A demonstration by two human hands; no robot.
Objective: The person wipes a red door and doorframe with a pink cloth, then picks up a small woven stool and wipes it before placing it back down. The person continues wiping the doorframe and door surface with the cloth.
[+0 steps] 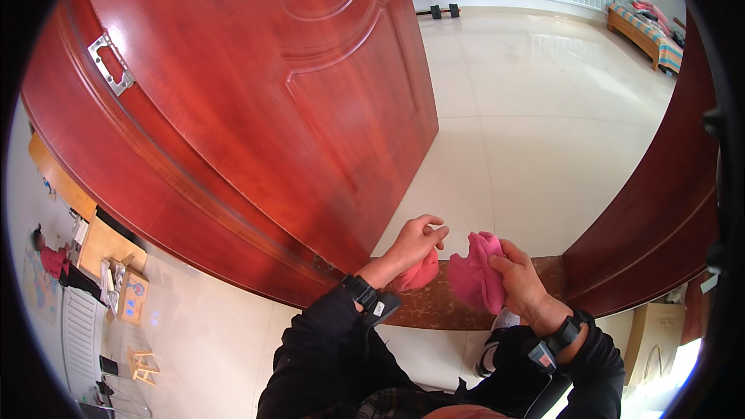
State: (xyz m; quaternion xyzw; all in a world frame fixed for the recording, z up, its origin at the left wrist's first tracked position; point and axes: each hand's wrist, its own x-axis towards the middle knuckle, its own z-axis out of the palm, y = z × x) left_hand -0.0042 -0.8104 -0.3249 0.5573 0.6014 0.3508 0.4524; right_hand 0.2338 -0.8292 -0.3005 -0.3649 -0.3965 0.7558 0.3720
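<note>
My right hand (520,276) is closed on a bunched pink cloth (477,273), its thumb pressed on the upper part of the fabric. To the left of it, my left hand (418,240) has its fingers curled, with a coral-red cloth (417,273) beneath the palm; the fingers holding it are partly hidden. A gap separates the two cloths. Both hands are over the brown marbled threshold (465,305) of a doorway. The open red-brown wooden door (326,116) stands ahead and to the left, with a metal strike plate (112,65) on the frame beside it.
The door frame (646,209) rises at right. Beyond it lie a tiled floor (524,139), dumbbells (445,11) and a bed (640,35). At left are a wooden desk (107,244), a stool (144,366) and a person (55,262). A paper bag (655,340) stands at lower right.
</note>
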